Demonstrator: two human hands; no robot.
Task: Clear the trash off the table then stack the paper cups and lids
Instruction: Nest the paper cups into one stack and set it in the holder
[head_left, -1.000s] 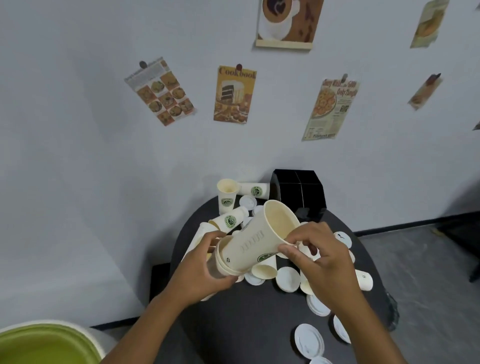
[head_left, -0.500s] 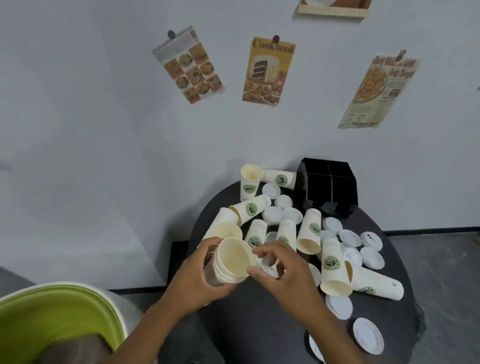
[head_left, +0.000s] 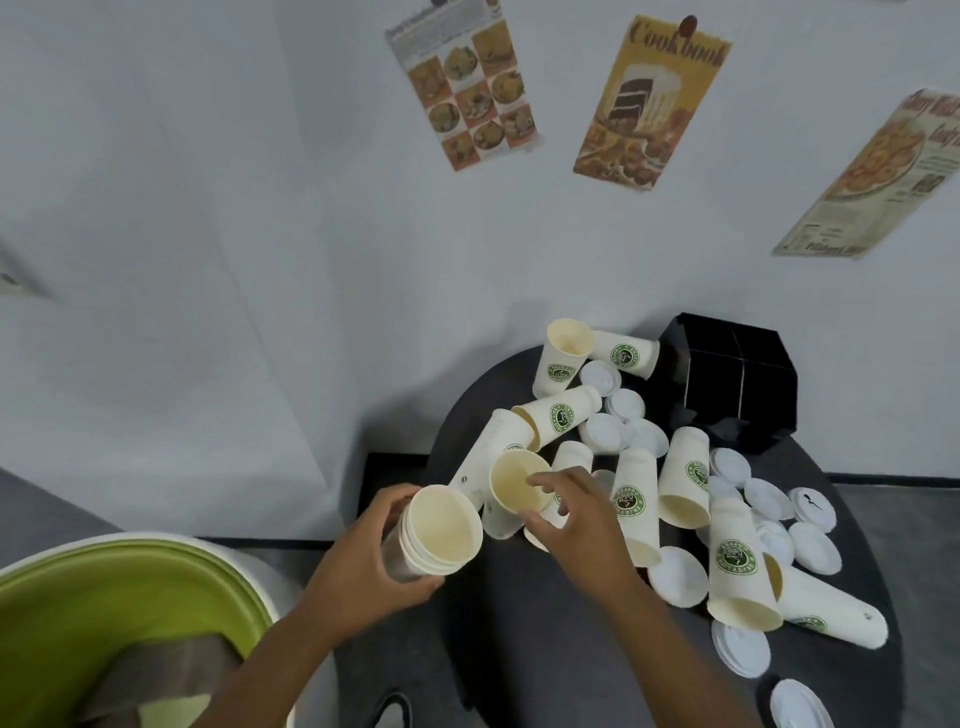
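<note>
My left hand (head_left: 363, 566) grips a nested stack of cups (head_left: 436, 535), fingers curled round its side, open mouth tipped toward me, held just off the left edge of the dark round counter (head_left: 545, 649). My right hand (head_left: 576, 525) reaches over the counter with fingers (head_left: 545, 486) loosely spread, fingertips at the rim of a cup (head_left: 517, 480) lying with its mouth toward me; I cannot tell whether they touch it or hold it.

More logo cups lie scattered across the counter: one upright cup (head_left: 561, 361) at the far edge, another on its side just behind it, several tipped over in the middle, and a pair (head_left: 743, 566) lying near the right edge. White lids (head_left: 678, 576) lie flat among and beside the cups, mostly toward the right and near side.

A black box (head_left: 737, 382) with compartments stands at the far right of the counter, against the wall. A green-lined bin (head_left: 104, 613) sits to my lower left. Food posters (head_left: 649, 104) hang on the wall.
</note>
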